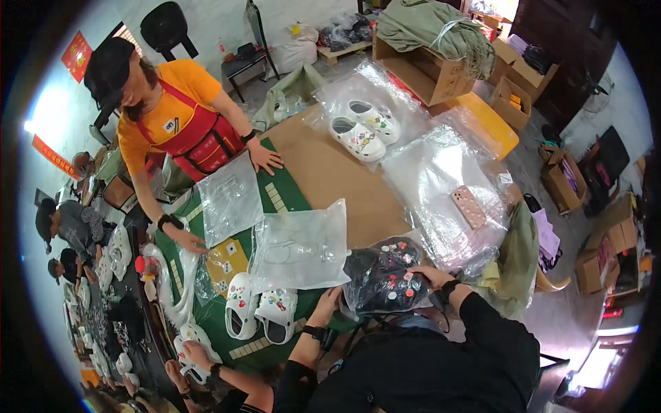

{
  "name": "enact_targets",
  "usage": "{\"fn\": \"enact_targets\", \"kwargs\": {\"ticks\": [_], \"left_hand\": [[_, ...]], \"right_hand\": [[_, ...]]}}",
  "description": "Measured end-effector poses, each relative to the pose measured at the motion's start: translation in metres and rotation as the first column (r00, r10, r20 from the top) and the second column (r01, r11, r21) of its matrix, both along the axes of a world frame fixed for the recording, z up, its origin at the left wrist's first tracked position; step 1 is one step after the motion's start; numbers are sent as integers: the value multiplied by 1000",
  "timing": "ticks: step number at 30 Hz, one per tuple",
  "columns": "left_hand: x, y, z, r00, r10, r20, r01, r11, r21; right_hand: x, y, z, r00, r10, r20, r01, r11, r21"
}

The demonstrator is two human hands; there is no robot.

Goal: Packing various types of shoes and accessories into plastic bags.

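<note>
At the near edge of the table, a clear plastic bag (350, 297) wraps a pair of black clogs (385, 272) dotted with colourful charms. My left hand (325, 308) grips the left side of this bag. Over its right end my right hand (434, 279) is closed, thumb on top near the charms. Left of the bag, a pair of white clogs (277, 316) with charms stands on the green table mat (289, 196). A frosted plastic bag (300, 246) lies flat just behind them.
Across the table a person (186, 131) in an orange shirt and red apron handles another frosted bag (228, 199). Someone's hand (200, 356) at lower left touches a white clog. Bagged white clogs (361, 131) and a phone (469, 206) on stacked clear bags lie farther back.
</note>
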State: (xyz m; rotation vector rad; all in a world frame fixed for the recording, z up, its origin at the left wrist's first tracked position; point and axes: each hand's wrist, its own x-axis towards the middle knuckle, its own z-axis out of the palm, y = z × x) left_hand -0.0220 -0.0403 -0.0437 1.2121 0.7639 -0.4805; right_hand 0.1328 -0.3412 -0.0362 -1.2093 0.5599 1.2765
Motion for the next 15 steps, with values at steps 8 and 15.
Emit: {"fn": "enact_targets", "kwargs": {"ticks": [8,15], "left_hand": [[25,25,25,805,591,60,-427,647,-632],[37,38,-18,744,655,132,-569,725,-388]], "right_hand": [[9,-51,-23,903,-429,29,423,898,125],[17,-56,-22,832,-404,381,291,901,321]]}}
